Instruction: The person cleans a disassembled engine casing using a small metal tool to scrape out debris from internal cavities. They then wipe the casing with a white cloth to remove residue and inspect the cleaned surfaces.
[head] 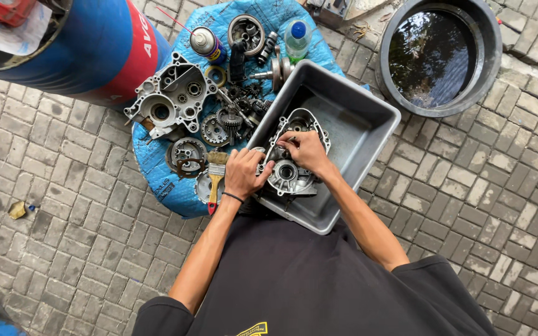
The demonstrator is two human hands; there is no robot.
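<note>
Blue drum (94, 50); spray can (207, 42); paintbrush (217, 174); water tub (434, 56); plastic bottle (296, 38).

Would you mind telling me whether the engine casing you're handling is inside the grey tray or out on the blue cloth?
Inside: the engine casing lies within the walls of the grey tray, under both hands.

The site was an open-air repair workshop on a brick-paved yard (468, 186). Beyond the fingers (284, 142), engine casings (169, 99), gears (219, 127) and a spray can (207, 42) lay on a blue tarp (157, 168). A grey plastic tub (356, 124) surrounded the fingers; a blue drum (94, 50) and a water-filled basin (434, 56) stood farther off.
</note>
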